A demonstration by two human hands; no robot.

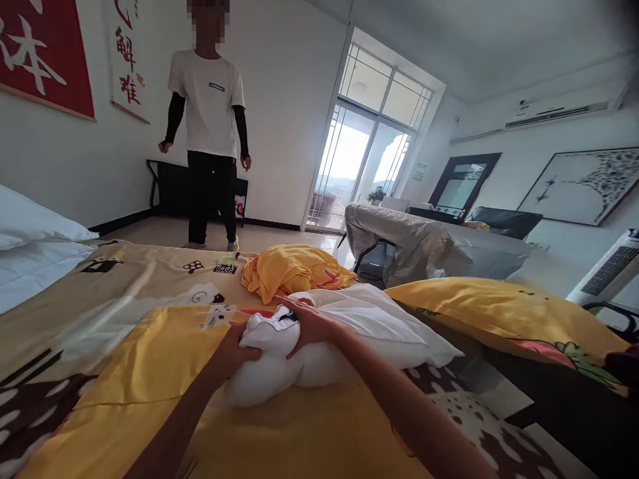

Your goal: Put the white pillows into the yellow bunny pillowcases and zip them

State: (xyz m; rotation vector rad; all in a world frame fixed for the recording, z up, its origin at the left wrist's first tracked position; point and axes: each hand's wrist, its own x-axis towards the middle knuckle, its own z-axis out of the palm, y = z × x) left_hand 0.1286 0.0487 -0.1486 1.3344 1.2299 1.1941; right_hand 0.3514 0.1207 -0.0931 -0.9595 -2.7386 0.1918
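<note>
Atop the yellow cloth (309,436) on the bed (160,269), your left hand (242,349) grips the bunched end of the white pillow (269,386) while your loosely curved right hand (317,326) clasps it alongside, probably keeping the soft bulk gathered.

the wearer's own limbs: left hand (235,357), bare, with a rounded, blunt-tipped thumb; left forearm (187,419), bare, slender at the wrist and broader toward the lower edge of the view; right hand (319,327), bare, with long, narrow fingers and a distinct thumb; right forearm (394,392), bare, smooth in outline, likewise widening from the wrist; along its underside, a thin, curved, band-like edge (403,444), whether worn or not cannot be told
</note>
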